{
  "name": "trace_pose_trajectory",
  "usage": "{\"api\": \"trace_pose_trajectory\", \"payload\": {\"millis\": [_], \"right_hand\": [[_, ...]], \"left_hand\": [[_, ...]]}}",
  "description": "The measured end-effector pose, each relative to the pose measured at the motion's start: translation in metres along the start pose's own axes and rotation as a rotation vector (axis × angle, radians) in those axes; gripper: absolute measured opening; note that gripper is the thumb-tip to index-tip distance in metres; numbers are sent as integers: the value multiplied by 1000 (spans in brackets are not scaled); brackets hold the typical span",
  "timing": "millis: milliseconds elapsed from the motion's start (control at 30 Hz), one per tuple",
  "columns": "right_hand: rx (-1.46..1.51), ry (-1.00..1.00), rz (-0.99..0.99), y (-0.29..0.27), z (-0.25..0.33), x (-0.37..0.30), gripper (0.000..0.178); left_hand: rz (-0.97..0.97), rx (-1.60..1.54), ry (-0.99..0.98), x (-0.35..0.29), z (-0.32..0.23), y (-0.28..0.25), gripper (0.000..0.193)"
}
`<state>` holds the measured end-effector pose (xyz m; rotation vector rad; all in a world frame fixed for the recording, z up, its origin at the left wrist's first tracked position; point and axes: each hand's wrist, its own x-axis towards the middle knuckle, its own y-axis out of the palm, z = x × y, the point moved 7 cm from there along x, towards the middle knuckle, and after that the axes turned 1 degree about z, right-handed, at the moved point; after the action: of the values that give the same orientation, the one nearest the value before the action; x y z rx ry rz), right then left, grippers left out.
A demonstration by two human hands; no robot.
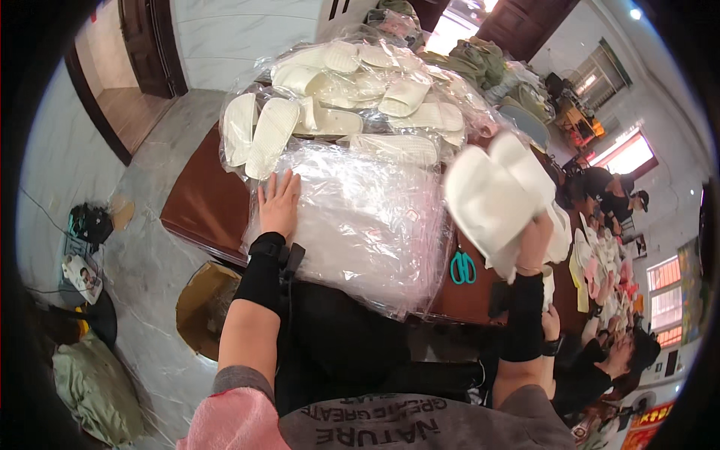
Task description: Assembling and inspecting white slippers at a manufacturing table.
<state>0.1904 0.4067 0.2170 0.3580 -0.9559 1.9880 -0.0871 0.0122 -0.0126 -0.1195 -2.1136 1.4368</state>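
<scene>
My left hand [279, 207] lies flat, fingers spread, on the left edge of a stack of clear plastic bags [352, 225] on the brown table. My right hand [534, 244] grips a pair of white slippers [491, 196], raised above the table to the right of the bags; the slippers are slightly blurred. Behind the bags rises a heap of white slippers in clear bags [337, 82]. One bagged pair [270, 139] rests at the heap's left, just beyond my left fingertips. Teal-handled scissors [463, 267] lie between the bags and my right forearm.
An open cardboard box [201, 307] stands on the floor at the left. More slippers [596, 262] cover the table at the far right, where several people sit, one [600, 371] close to my right arm. A green sack [97, 390] lies at the lower left.
</scene>
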Motion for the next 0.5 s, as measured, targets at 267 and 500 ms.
{"api": "trace_pose_trajectory", "payload": {"millis": [267,500], "right_hand": [[251,-159,347,201,92,-97,33],[162,-241,643,261,25,-140,19]], "left_hand": [[61,100,66,-4,-10,-7,49],[50,85,15,-1,3,3,51]]}}
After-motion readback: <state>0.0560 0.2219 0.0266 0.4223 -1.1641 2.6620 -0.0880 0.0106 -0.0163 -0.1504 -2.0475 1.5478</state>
